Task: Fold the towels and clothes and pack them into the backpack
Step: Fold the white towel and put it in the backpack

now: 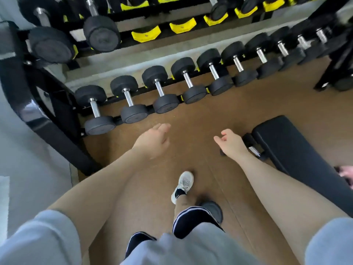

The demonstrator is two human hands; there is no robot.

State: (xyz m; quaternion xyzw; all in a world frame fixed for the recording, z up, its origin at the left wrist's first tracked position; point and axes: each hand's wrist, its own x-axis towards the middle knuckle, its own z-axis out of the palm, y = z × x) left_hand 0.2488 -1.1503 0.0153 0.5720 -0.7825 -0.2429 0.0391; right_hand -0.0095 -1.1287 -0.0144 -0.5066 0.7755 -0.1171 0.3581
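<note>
In the head view, the left hand (152,141) and the right hand (232,143) are held out over the brown floor (200,115), apart from each other, with nothing grasped. The left hand's fingers are relaxed and loosely extended; the right hand's fingers are loosely curled, the thumb pointing left. No towel, garment or backpack can be made out with certainty; only a blurred pinkish patch (346,174) is seen at the right edge on the black bench (286,142), and what it is cannot be told. The bench is placed just right of the right hand, its long axis running from far left to near right. A dumbbell rack (152,88) is set along the far side, its lowest row slanting from near left to far right. A white shoe (183,185) is planted on the open floor between the forearms, near the viewer.
</note>
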